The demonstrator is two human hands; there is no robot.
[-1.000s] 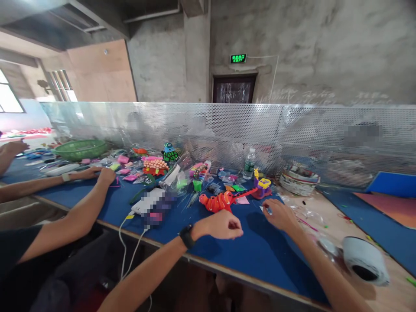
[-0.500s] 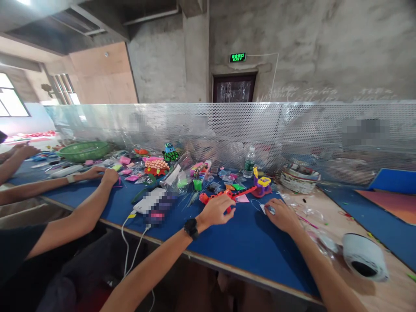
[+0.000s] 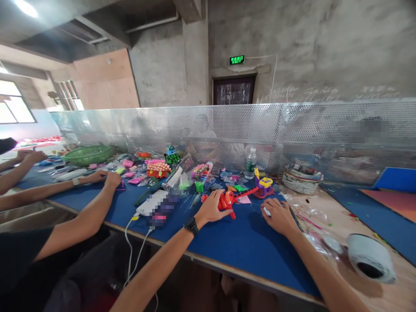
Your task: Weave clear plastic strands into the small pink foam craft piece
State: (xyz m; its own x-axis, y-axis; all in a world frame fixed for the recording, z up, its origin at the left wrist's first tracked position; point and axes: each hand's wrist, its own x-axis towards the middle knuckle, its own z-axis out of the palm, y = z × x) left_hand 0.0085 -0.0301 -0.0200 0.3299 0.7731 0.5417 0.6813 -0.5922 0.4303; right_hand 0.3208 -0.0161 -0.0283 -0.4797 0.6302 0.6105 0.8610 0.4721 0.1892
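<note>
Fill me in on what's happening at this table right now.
A person sits at a blue table strewn with bright craft pieces. Their left hand rests on an orange toy figure, fingers curled round its near end. Their right hand lies on the table beside it, pinching a small white piece. A co-worker's hands rest further left, near a green basket. A water bottle stands behind.

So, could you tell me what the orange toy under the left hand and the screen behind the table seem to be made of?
The orange toy under the left hand looks like soft foam or clay: matte, rounded lumps, saturated colour, though plastic cannot be ruled out. The screen looks like perforated sheet metal: silvery sheen and regular small holes.
</note>
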